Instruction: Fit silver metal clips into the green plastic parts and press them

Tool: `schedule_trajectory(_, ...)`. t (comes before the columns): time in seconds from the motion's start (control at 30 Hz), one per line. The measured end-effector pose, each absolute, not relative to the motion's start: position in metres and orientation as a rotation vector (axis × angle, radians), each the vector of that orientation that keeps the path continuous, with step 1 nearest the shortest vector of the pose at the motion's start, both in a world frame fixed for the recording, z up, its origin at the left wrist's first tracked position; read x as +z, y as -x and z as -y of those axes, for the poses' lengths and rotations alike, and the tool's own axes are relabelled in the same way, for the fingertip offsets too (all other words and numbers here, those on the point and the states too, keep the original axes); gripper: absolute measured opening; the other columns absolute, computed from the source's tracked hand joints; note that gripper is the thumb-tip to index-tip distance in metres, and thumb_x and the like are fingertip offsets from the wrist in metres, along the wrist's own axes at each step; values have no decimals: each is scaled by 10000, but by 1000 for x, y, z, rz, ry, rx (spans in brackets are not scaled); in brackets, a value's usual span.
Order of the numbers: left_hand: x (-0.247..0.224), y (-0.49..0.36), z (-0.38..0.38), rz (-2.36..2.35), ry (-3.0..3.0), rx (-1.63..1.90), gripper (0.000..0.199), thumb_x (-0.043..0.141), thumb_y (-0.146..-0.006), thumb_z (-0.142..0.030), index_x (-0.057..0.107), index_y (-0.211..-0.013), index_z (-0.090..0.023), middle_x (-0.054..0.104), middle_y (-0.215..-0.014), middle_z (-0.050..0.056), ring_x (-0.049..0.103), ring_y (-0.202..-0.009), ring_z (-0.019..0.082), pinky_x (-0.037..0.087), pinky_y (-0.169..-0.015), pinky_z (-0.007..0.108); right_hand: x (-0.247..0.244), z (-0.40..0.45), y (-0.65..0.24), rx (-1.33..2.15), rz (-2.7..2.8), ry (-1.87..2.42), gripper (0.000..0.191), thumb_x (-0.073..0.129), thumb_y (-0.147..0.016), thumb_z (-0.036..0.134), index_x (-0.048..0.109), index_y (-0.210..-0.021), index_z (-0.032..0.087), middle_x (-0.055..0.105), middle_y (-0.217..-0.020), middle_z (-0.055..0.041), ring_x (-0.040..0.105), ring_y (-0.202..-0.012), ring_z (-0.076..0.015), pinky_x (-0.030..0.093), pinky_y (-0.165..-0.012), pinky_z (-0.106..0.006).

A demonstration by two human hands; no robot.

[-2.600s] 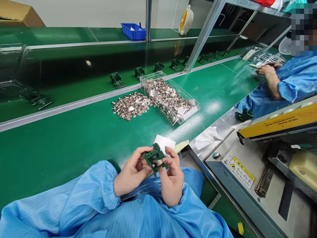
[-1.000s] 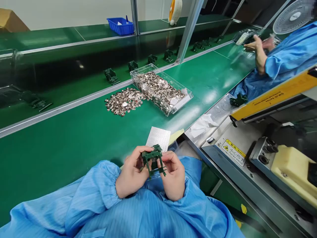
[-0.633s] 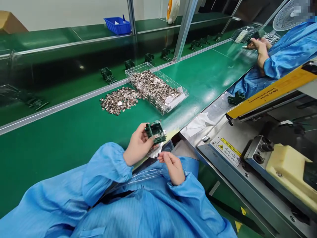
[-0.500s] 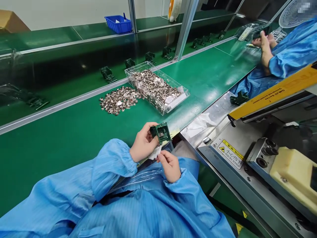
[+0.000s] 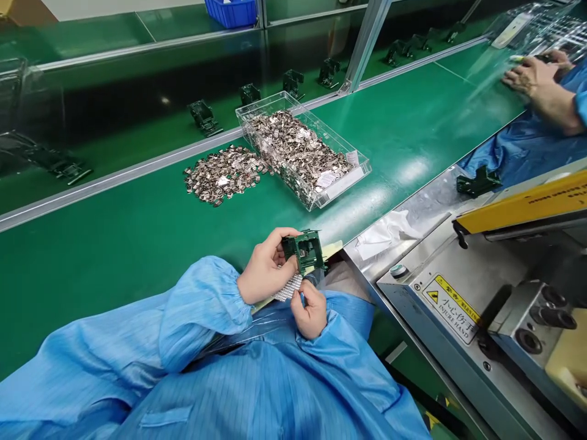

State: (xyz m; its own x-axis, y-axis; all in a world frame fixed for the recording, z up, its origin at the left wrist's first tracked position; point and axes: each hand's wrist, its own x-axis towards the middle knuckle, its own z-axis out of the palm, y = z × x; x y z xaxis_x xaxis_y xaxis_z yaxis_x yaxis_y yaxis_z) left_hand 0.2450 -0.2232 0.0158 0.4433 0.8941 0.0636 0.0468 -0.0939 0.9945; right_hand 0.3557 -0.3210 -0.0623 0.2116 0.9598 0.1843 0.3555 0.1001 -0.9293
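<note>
My left hand (image 5: pixel 267 269) is wrapped round a dark green frame-like part (image 5: pixel 308 250) with a square opening. Below it, a sheet of small silvery-white pieces (image 5: pixel 288 288) lies between my two hands, above my lap. The fingers of my right hand (image 5: pixel 310 310) are pinched together at the sheet's right edge; what they hold, if anything, is too small to make out. Beyond my hands stands a clear tray (image 5: pixel 339 190) full of small metal pieces, with a loose pile of metal pieces (image 5: pixel 222 174) to its left on the green surface.
Several dark green parts (image 5: pixel 204 118) stand along the far strip. At right are a machine with a yellow bar (image 5: pixel 527 205), a white cloth (image 5: pixel 387 234) and another green part (image 5: pixel 478 182). A co-worker's hands (image 5: pixel 534 76) are at the upper right, and a blue bin (image 5: pixel 233 13) is at the back.
The view has shifted, with the tray and machine appearing lower or further right. My right hand has moved slightly down relative to the green part. The co-worker's hands have moved lower onto the surface.
</note>
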Motion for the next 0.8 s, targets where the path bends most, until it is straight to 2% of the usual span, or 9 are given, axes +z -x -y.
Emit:
schedule_trajectory(0.1, 15, -244, 222, -861, -1455, 886, 357, 623, -806, -161, 530, -1149, -193, 604, -873, 11, 596, -793, 119, 512, -745, 220, -68, 322, -362, 772, 1410, 1567, 250, 514, -842, 260, 554, -599, 217, 516, -552, 9, 471, -496, -142, 366, -497, -254)
schedule_trajectory(0.27, 19, -245, 220, -819, -1311, 910, 389, 682, -788, -254, 505, -1128, -189, 565, -842, -1, 573, -741, 116, 526, -695, 229, -60, 329, -374, 781, 1518, 1713, 256, 666, -769, 274, 601, -524, 240, 566, -475, -5, 501, -433, -163, 388, -474, -274)
schedule_trajectory(0.37, 21, -244, 221, -795, -1231, 950, 396, 683, -801, -322, 481, -1115, -190, 539, -830, -2, 546, -694, 110, 521, -638, 220, -32, 335, -387, 736, 1529, 1756, 172, 633, -835, 294, 709, -689, 243, 689, -636, -36, 598, -525, -189, 456, -534, -298)
schedule_trajectory(0.47, 18, -241, 226, -774, -1278, 989, 354, 640, -842, -284, 493, -1151, -195, 537, -837, 4, 534, -721, 112, 507, -676, 218, 5, 339, -398, 693, 1383, 1752, 145, 634, -876, 333, 723, -851, 222, 712, -728, -31, 630, -583, -182, 494, -566, -296)
schedule_trajectory(0.6, 11, -239, 232, -799, -1383, 990, 371, 619, -854, -225, 513, -1209, -199, 545, -807, 4, 539, -734, 130, 492, -717, 240, 41, 335, -397, 621, 1274, 1660, 105, 614, -908, 300, 668, -906, 211, 649, -729, -11, 600, -636, -163, 481, -581, -276)
schedule_trajectory(0.8, 13, -238, 234, -802, -1384, 1006, 381, 645, -839, -253, 531, -1199, -199, 599, -856, 26, 580, -779, 159, 493, -725, 253, 50, 317, -378, 412, 1383, 1534, 40, 584, -916, 206, 622, -920, 214, 599, -921, -50, 587, -870, -194, 480, -756, -330)
